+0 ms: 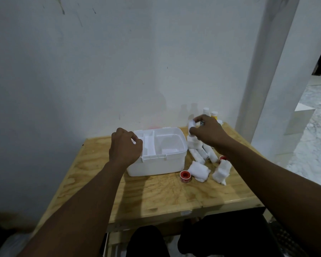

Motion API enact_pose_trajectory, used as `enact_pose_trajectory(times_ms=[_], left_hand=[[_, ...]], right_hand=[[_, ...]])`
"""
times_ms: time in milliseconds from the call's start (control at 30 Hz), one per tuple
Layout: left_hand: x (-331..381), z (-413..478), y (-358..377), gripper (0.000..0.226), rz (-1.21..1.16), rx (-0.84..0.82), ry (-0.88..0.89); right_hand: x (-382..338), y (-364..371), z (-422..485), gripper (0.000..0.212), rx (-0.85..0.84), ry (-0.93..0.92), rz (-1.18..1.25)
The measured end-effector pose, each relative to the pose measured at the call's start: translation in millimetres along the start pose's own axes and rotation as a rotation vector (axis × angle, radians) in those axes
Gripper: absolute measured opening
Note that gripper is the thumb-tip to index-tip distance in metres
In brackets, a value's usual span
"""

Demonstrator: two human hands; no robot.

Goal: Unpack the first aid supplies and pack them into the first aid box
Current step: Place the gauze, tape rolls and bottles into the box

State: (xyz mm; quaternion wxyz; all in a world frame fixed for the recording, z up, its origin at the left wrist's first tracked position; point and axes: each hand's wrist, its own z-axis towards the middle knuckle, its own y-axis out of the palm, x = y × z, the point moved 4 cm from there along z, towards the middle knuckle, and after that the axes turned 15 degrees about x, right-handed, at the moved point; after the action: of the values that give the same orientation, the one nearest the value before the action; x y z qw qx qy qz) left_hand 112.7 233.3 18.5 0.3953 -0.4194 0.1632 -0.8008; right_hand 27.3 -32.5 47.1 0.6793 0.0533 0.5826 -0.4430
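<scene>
An open white first aid box (174,165) stands on the wooden table (156,193), with a white divided tray inside. My left hand (125,146) hovers over the box's left side, fingers curled; I see nothing in it. My right hand (208,132) is raised to the right of the box and pinches a white bandage roll (191,125). Below it lies a heap of white bandage rolls (198,151) and two gauze packs (200,170) (221,171). A red tape roll (185,176) lies by the box's front right corner, another red roll (223,158) behind the gauze.
Small white bottles (206,112), one with a yellow label (214,115), stand at the table's back right corner against the wall. A white pillar (267,71) rises to the right. The table's front edge is near my knees.
</scene>
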Motion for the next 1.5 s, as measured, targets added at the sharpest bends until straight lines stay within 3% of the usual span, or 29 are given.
enact_pose_trajectory(times_ms=[267, 467, 633, 933, 1033, 1133, 1300, 1500], left_hand=[[-8.4, -0.7, -0.5, 0.026, -0.142, 0.056, -0.034], [-7.6, -3.6, -1.3, 0.028, -0.164, 0.086, -0.048], [-8.7, -2.7, 0.1, 0.028, -0.146, 0.08, -0.058], [-7.4, -3.2, -1.0, 0.029, -0.126, 0.059, -0.039], [-3.7, -2.3, -2.6, 0.032, -0.076, 0.019, 0.008], [4.5, -1.6, -9.1, 0.033, 0.027, 0.06, 0.133], [50.8, -14.3, -17.1, 0.034, 0.071, 0.13, 0.542], [116.6, -68.6, 0.8, 0.025, 0.021, -0.034, 1.009]], right_hand=[[-61.0, 71.1, -46.3, 0.045, -0.202, -0.271, -0.085], [-55.8, 99.4, -53.2, 0.045, -0.28, -0.319, -0.298], [-57.3, 98.8, -52.2, 0.045, -0.392, -0.338, -0.322], [-56.2, 98.6, -53.6, 0.029, -0.378, -0.369, -0.284], [-57.8, 85.2, -47.7, 0.032, -0.26, -0.384, -0.23], [-56.8, 52.2, -33.1, 0.026, -0.084, -0.386, -0.184], [-14.8, -16.3, -6.4, 0.018, 0.05, -0.218, -0.251], [65.6, -62.4, -1.8, 0.018, -0.157, -0.129, -0.636]])
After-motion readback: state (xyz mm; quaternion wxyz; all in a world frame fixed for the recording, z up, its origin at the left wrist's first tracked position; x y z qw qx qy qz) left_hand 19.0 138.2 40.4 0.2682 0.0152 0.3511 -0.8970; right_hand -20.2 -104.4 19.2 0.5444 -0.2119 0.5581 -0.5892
